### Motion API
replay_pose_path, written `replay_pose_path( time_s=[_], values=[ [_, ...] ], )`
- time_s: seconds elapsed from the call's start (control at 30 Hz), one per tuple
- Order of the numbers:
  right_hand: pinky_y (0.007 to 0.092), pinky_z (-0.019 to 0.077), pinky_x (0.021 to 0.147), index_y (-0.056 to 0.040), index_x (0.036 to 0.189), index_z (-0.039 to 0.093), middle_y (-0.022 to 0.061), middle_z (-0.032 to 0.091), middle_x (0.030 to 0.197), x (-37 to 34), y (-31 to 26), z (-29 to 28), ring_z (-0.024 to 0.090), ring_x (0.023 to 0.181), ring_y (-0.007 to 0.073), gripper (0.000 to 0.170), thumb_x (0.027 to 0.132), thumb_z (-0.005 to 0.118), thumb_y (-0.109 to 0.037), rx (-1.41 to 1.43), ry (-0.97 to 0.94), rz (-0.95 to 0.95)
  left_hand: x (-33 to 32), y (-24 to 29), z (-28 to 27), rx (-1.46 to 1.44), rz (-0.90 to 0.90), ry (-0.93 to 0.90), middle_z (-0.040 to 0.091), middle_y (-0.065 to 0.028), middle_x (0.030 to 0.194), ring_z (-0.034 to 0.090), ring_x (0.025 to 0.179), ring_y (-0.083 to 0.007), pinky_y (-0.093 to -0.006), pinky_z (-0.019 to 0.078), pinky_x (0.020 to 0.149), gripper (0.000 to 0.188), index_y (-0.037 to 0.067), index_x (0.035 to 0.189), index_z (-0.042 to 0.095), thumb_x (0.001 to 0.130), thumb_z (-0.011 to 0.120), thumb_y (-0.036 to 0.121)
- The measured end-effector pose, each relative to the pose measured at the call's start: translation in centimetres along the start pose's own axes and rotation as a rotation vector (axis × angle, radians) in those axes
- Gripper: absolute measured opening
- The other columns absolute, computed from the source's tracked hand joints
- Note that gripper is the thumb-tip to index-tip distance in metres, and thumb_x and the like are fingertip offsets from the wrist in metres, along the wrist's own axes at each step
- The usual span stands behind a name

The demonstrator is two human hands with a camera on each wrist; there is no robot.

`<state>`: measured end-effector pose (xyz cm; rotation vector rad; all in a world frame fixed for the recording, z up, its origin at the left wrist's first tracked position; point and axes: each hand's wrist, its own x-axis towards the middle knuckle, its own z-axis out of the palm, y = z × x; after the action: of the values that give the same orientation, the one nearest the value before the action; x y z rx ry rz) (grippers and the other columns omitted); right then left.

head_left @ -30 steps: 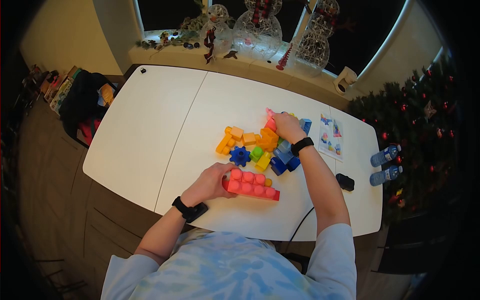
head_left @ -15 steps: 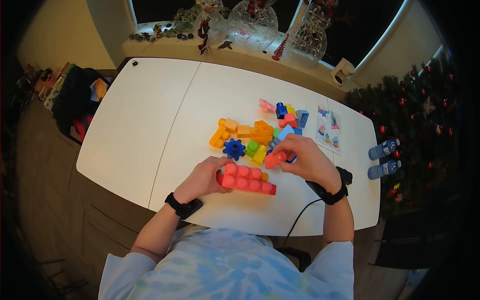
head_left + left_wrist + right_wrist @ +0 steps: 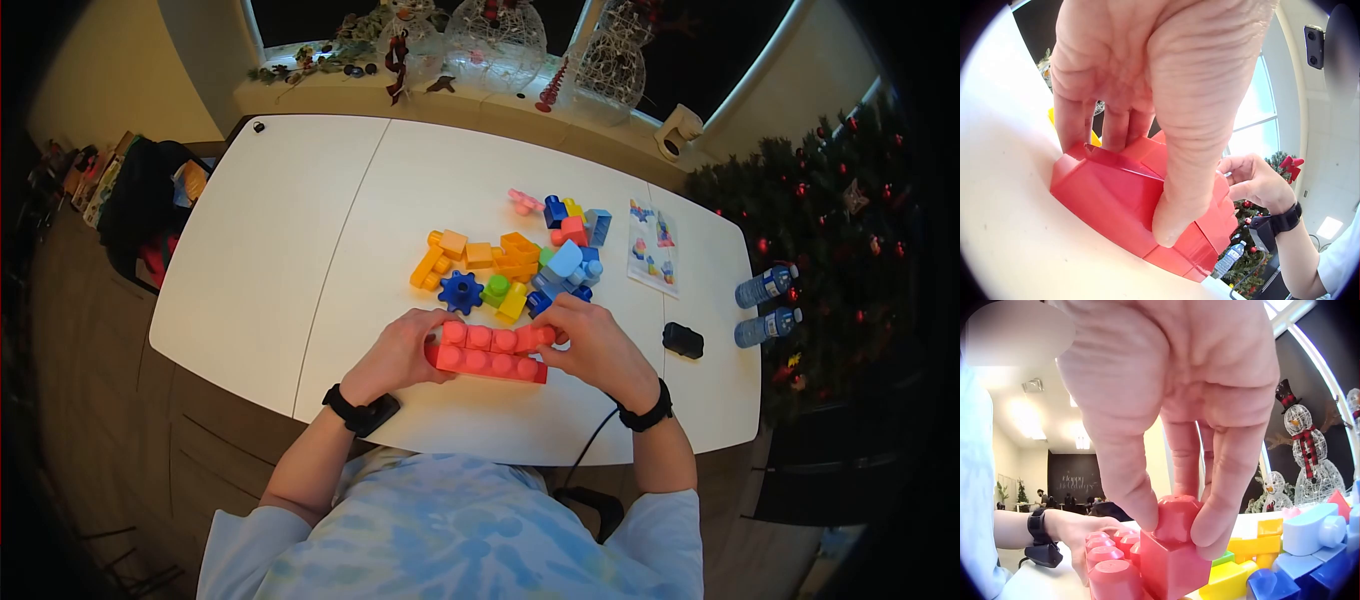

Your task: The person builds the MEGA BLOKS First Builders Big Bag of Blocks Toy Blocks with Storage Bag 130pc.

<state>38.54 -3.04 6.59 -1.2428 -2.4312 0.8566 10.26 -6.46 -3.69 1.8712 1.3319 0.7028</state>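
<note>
In the head view, your left hand [image 3: 405, 350] holds the left end of a red block build [image 3: 490, 367] on the near part of the white table [image 3: 250, 250], thumb in front and the other fingers behind. Your right hand [image 3: 597, 345] has a small red brick [image 3: 536, 338] at the right end of the build's back row. The lower red part looks assembled, with studs along its top; that back corner seems to be the place being filled. Beyond it, the blue gear [image 3: 461, 292], the orange bricks [image 3: 517, 255], the light blue brick [image 3: 567, 262] and others lie unused, and the printed sheet [image 3: 653, 250] is to their right. If those belong in the work, much looks left to do.

In the left wrist view, your left thumb lies bent over the build's side, gap closed around it, apparently steadying it against the table.

In the right wrist view, your right thumb and fingers close on the small brick's stud, parted only by its width. The brick stands upright beside the studded rows; whether it is fully seated, you cannot tell from here.
</note>
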Motion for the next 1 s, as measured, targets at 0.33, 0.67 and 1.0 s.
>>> replay_pose_path(
  time_s=[0.33,0.67,1.0],
  values=[
    [0.0400,0.0558,0.078,-0.0022,0.106,0.075,0.0118,0.065,0.095,0.4,0.5,1.6,0.067,0.086,0.0315,0.020,0.087,0.075,-0.006,-0.078,-0.043,-0.029,0.1,-0.1,-0.1,0.017,0.033,0.005,0.070,-0.0151,0.116,0.067,0.108,-0.0351,-0.0420,0.0550,0.097,0.070,0.008,0.125,0.068,0.061,0.094,0.014],
    [0.0423,0.0548,0.079,-0.0013,0.104,0.075,0.0142,0.064,0.092,0.3,1.3,2.9,0.066,0.087,0.0344,0.017,0.087,0.070,-0.003,-0.100,-0.022,0.015,0.1,0.6,-0.2,-0.009,-0.032,-0.028,0.069,-0.0154,0.120,0.067,0.109,-0.0350,-0.0422,0.0555,0.098,0.071,0.006,0.125,0.067,0.061,0.095,0.014],
    [0.0438,0.0560,0.077,0.0008,0.097,0.073,0.0148,0.068,0.096,0.7,1.3,2.5,0.069,0.087,0.0359,0.015,0.082,0.073,0.000,-0.104,-0.025,-0.019,0.0,0.6,-0.3,0.000,-0.020,-0.013,0.070,-0.0155,0.118,0.067,0.109,-0.0345,-0.0416,0.0550,0.098,0.069,0.006,0.125,0.067,0.062,0.094,0.015]
  ],
)
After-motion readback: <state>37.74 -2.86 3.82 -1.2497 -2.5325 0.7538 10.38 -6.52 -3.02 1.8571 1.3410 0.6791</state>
